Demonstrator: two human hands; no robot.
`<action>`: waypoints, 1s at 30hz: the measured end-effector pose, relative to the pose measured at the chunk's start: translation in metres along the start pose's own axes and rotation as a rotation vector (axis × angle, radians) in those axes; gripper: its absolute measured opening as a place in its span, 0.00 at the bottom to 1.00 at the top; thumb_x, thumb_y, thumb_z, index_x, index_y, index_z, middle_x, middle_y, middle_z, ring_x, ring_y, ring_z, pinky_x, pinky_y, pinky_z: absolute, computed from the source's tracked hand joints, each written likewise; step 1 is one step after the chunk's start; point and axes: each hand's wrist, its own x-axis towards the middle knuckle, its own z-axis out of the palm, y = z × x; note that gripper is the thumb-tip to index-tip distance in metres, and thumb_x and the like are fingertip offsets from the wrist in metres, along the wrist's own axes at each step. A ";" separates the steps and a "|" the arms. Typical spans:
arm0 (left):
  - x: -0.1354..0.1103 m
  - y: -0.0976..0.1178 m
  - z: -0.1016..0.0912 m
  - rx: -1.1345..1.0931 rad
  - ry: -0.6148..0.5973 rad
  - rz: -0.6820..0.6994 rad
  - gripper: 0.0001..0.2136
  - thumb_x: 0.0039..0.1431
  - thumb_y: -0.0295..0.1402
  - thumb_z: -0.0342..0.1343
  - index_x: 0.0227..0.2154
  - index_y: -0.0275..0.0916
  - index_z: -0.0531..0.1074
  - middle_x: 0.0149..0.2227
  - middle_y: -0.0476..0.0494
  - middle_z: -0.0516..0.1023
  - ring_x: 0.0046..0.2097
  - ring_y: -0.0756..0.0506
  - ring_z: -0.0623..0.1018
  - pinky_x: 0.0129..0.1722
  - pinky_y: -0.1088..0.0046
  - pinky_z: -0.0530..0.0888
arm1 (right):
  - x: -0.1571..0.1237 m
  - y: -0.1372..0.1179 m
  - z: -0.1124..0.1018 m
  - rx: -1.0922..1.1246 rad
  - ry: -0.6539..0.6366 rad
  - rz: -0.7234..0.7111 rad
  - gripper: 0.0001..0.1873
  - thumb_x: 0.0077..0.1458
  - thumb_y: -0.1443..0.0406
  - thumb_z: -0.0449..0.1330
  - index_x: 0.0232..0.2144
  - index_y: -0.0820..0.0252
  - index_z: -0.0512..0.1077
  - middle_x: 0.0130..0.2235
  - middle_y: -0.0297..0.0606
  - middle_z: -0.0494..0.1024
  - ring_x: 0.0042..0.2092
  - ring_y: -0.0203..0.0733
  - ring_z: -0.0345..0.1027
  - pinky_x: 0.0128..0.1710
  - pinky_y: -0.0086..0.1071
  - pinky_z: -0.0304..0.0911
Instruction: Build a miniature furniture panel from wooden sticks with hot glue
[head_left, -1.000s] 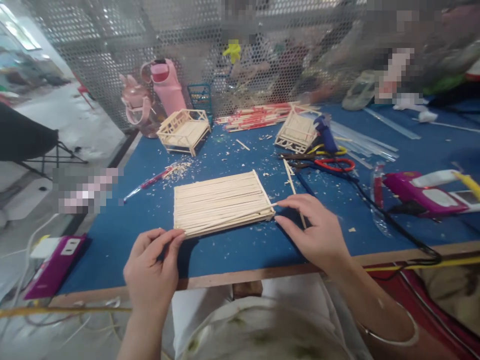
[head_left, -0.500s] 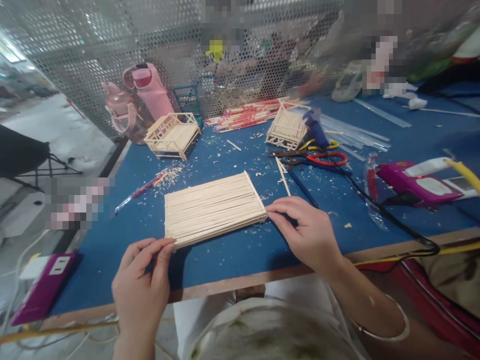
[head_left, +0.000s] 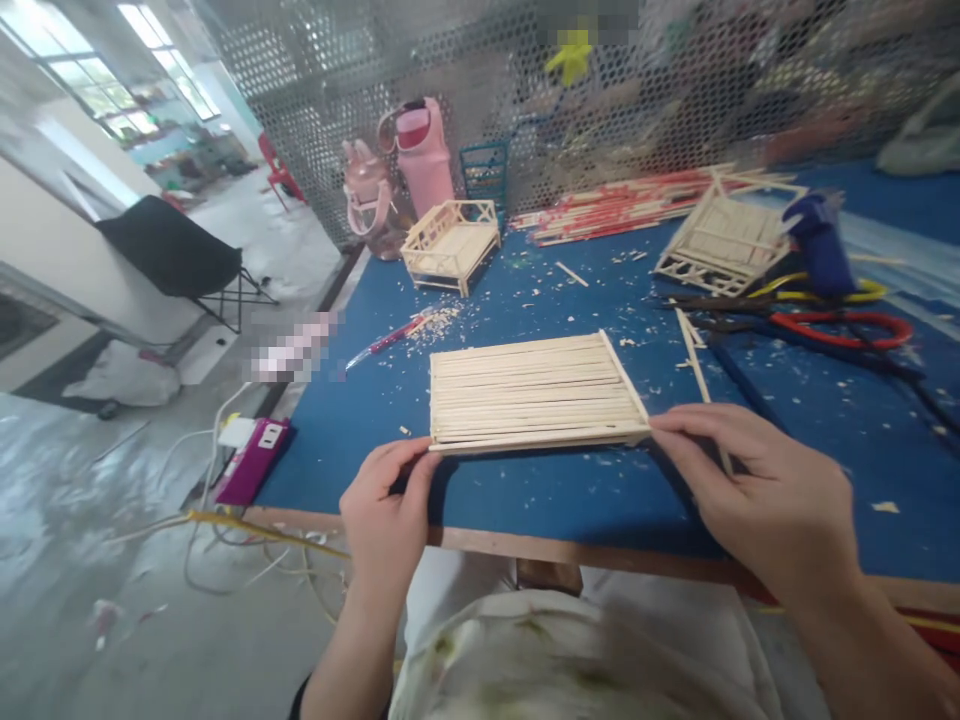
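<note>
A flat rectangular panel of thin wooden sticks [head_left: 529,390] lies in front of me above the blue tabletop. My left hand [head_left: 390,500] pinches its near left corner between thumb and fingers. At the near right corner, my right hand [head_left: 757,485] pinches the panel's edge with thumb and forefinger. A crosswise stick [head_left: 624,372] runs along the panel's right side. Just beyond my right fingers lies a loose wooden stick [head_left: 694,355]. The undersides of the panel and the fingertips' contact points are partly hidden.
Two small stick-built furniture models, a bench [head_left: 454,250] and another frame [head_left: 727,240], stand further back. Bundled sticks [head_left: 622,208] lie between them. Pliers with red handles [head_left: 840,328] are at right. A purple power strip [head_left: 251,465] sits at the left edge. Wood chips [head_left: 442,322] litter the blue table [head_left: 525,515].
My view has swung left, so everything appears further right. The panel's near edge now looks more level, and both hands still hold its near corners.
</note>
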 end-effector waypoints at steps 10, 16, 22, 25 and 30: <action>-0.001 0.000 -0.002 -0.026 0.004 0.006 0.07 0.58 0.34 0.57 0.32 0.40 0.79 0.32 0.48 0.82 0.34 0.50 0.79 0.35 0.77 0.74 | 0.000 -0.001 0.004 -0.014 0.047 -0.021 0.07 0.59 0.66 0.58 0.30 0.55 0.75 0.31 0.35 0.79 0.34 0.39 0.74 0.34 0.31 0.68; 0.002 0.000 0.001 0.022 0.028 -0.075 0.09 0.57 0.39 0.57 0.32 0.42 0.79 0.31 0.49 0.82 0.31 0.49 0.78 0.33 0.75 0.73 | 0.003 0.000 0.005 0.046 0.078 -0.015 0.05 0.55 0.68 0.61 0.36 0.56 0.75 0.30 0.34 0.76 0.32 0.37 0.71 0.32 0.30 0.68; 0.003 0.001 0.000 0.064 0.031 -0.131 0.11 0.56 0.43 0.57 0.32 0.43 0.79 0.33 0.47 0.82 0.33 0.47 0.79 0.36 0.72 0.73 | 0.004 -0.001 0.004 0.117 0.087 0.054 0.03 0.53 0.69 0.61 0.32 0.57 0.74 0.30 0.34 0.77 0.32 0.38 0.71 0.32 0.31 0.68; 0.004 0.001 0.000 0.071 0.032 -0.118 0.11 0.56 0.43 0.57 0.32 0.43 0.79 0.33 0.48 0.82 0.32 0.47 0.78 0.35 0.72 0.73 | 0.005 0.000 0.005 0.141 0.080 0.028 0.05 0.55 0.70 0.60 0.29 0.56 0.74 0.30 0.34 0.77 0.33 0.39 0.72 0.34 0.31 0.68; 0.006 0.001 0.002 0.087 0.030 -0.064 0.10 0.57 0.42 0.56 0.30 0.43 0.78 0.32 0.48 0.81 0.33 0.46 0.79 0.35 0.71 0.74 | 0.007 -0.001 0.002 0.155 0.050 0.013 0.07 0.57 0.70 0.57 0.29 0.56 0.72 0.29 0.34 0.77 0.33 0.39 0.72 0.34 0.31 0.67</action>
